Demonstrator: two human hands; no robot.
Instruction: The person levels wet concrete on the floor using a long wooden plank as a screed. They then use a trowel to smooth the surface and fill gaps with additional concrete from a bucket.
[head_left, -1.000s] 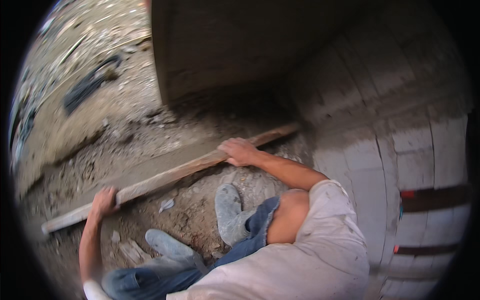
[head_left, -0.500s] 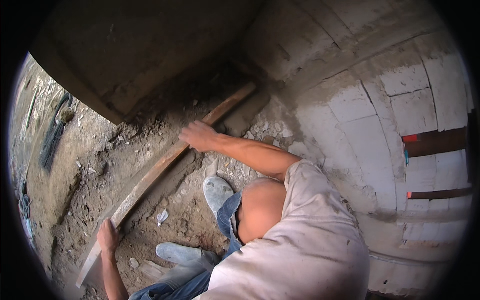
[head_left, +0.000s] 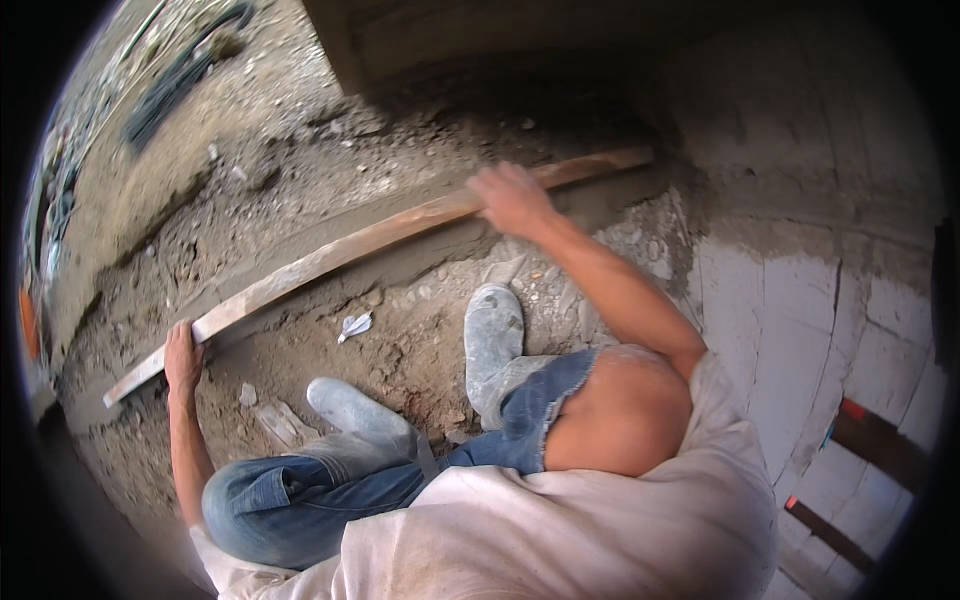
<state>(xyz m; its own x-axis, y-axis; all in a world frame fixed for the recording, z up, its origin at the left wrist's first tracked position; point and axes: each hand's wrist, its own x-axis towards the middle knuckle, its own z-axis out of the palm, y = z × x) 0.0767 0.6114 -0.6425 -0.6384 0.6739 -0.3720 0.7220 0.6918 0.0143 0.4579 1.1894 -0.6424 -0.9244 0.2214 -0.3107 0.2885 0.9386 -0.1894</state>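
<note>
Left hand (head_left: 183, 358) grips the plank (head_left: 330, 257) near its left end. Right hand (head_left: 512, 203) overlaps it; blurred fingers (head_left: 484, 185), grasp cannot be determined.

Between the left hand (head_left: 183, 360) and the right hand (head_left: 512, 203), a long, straight, pale wooden board (head_left: 340, 258) lay as a low barrier, its near end reaching past the left hand. On the body side of it, a hand could have passed over rough brown soil (head_left: 300, 345), around a small crumpled white scrap (head_left: 355, 326). Two grey-white, mud-smeared boots (head_left: 493, 330) closed off that strip, one below the right hand, the other to the right of and below the left. Ahead of the left hand, stony ground gave room over low lumps. Ahead of the right hand, a dark, flat-sided panel (head_left: 480, 40) blocked reach; well to its right stood a pale grey block wall (head_left: 790, 310).
</note>
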